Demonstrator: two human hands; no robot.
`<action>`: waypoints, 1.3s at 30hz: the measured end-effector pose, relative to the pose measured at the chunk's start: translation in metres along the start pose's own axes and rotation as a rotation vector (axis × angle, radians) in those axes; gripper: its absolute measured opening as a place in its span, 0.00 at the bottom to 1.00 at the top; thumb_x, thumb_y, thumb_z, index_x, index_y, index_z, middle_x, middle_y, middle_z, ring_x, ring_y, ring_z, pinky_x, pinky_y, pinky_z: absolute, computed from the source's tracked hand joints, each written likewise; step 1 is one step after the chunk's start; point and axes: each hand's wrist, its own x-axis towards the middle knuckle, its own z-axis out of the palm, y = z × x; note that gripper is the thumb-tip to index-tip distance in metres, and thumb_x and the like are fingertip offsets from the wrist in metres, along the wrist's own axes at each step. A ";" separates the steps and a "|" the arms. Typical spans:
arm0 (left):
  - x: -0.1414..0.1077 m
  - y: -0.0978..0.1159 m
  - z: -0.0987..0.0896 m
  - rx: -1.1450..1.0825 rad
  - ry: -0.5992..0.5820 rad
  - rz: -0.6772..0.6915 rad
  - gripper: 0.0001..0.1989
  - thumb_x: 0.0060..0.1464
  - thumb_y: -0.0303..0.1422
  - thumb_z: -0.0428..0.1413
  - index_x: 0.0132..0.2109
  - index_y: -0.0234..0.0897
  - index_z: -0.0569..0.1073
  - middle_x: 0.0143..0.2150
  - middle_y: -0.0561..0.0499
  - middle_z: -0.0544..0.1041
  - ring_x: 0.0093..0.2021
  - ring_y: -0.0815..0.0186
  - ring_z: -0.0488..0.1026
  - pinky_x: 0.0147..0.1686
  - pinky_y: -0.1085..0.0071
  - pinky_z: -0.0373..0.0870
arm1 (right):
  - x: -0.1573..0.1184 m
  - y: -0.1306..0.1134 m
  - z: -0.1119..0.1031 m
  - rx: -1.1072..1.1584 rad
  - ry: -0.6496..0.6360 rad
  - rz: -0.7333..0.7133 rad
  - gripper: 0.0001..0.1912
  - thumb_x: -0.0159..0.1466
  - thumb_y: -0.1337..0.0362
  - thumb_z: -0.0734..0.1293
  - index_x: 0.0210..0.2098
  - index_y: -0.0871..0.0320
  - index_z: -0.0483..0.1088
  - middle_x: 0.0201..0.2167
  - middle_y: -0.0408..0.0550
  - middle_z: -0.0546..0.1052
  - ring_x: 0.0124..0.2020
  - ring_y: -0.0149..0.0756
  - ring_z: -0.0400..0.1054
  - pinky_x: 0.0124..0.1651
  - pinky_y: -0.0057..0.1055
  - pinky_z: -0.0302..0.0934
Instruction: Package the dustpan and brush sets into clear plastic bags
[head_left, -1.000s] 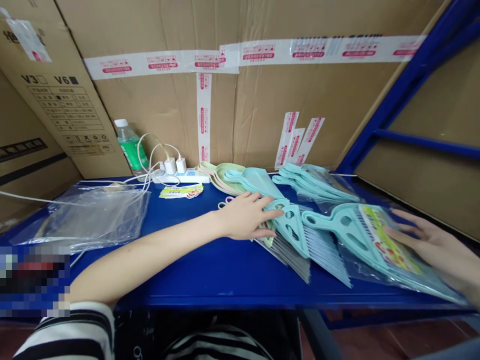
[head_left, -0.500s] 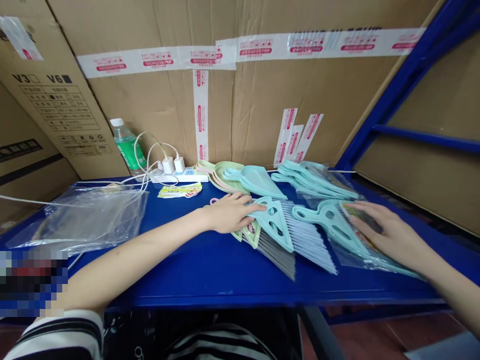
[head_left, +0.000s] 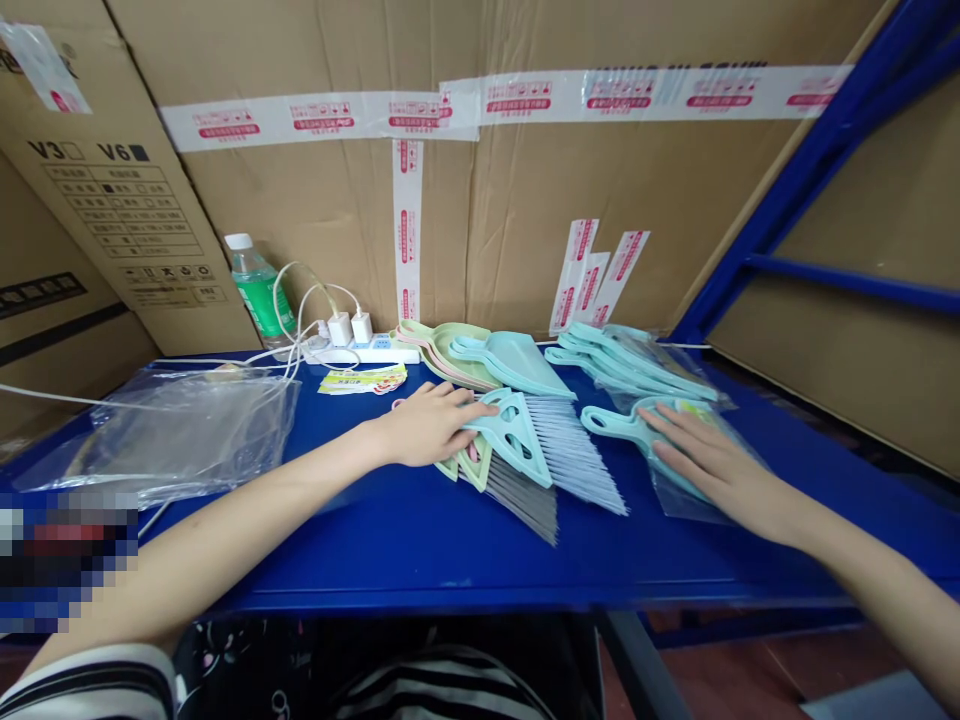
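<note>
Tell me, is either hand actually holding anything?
Neither grips anything. The left hand rests on the top brush's handle; the right hand lies flat on a bagged brush.

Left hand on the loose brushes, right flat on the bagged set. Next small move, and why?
Probably close the left hand on the top teal brush and lift it off the fanned stack: its fingers already lie on that handle, nothing is gripped yet, and the right hand pins the bagged set flat.

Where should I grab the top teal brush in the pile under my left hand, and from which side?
Probably by its triangular handle, coming from the left, where the left hand already rests. The handle has cut-out holes for fingers and points toward that hand, while the soft bristles fan away to the right.
</note>
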 end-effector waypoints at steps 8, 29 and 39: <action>-0.003 -0.011 -0.006 -0.005 0.003 0.044 0.21 0.63 0.30 0.47 0.63 0.41 0.63 0.52 0.45 0.75 0.50 0.59 0.73 0.48 0.63 0.68 | 0.009 -0.052 -0.022 -0.132 0.157 -0.209 0.27 0.65 0.55 0.53 0.54 0.66 0.68 0.57 0.67 0.69 0.61 0.54 0.61 0.62 0.53 0.53; 0.106 -0.018 -0.029 0.122 -0.038 0.061 0.11 0.54 0.27 0.55 0.43 0.41 0.78 0.42 0.49 0.80 0.45 0.62 0.76 0.38 0.72 0.67 | 0.051 -0.116 0.017 0.033 0.060 -0.580 0.24 0.69 0.54 0.53 0.59 0.57 0.63 0.57 0.57 0.69 0.59 0.46 0.62 0.59 0.47 0.58; 0.110 -0.025 -0.030 0.105 -0.006 0.117 0.04 0.54 0.29 0.59 0.34 0.39 0.79 0.30 0.52 0.79 0.33 0.66 0.76 0.30 0.74 0.63 | 0.045 -0.126 0.014 0.089 -0.175 -0.581 0.39 0.63 0.43 0.60 0.67 0.55 0.51 0.67 0.58 0.54 0.68 0.54 0.41 0.64 0.53 0.45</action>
